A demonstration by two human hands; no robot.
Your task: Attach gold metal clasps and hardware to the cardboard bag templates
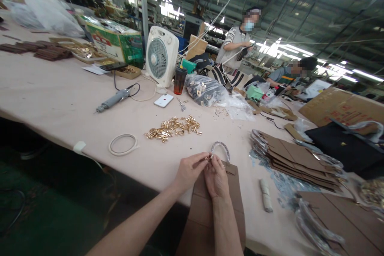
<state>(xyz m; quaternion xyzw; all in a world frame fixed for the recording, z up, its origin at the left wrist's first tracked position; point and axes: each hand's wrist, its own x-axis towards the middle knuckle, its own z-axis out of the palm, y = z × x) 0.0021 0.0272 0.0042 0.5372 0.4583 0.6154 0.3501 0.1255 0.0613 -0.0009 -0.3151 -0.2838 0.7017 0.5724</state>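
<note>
A brown bag panel (232, 192) lies at the table's front edge and hangs over it toward me. Its looped handle (222, 144), wrapped in clear plastic, stands out at the far end. My left hand (190, 172) pinches a tiny gold-coloured fitting, mostly hidden by the fingertips. Against it, my right hand (216, 176) is closed at the near left end of the handle, its wrist above the panel. The fingertips of both hands meet there. Beyond them is a loose pile of gold metal fittings (172, 128).
Left of my hands lies a tape roll (123, 145); farther back are a power screwdriver (112, 101), a phone (163, 100), a cup (180, 80) and a fan (161, 57). Stacked brown panels (300, 156) and a cloth roll (265, 195) sit right. Two people work beyond.
</note>
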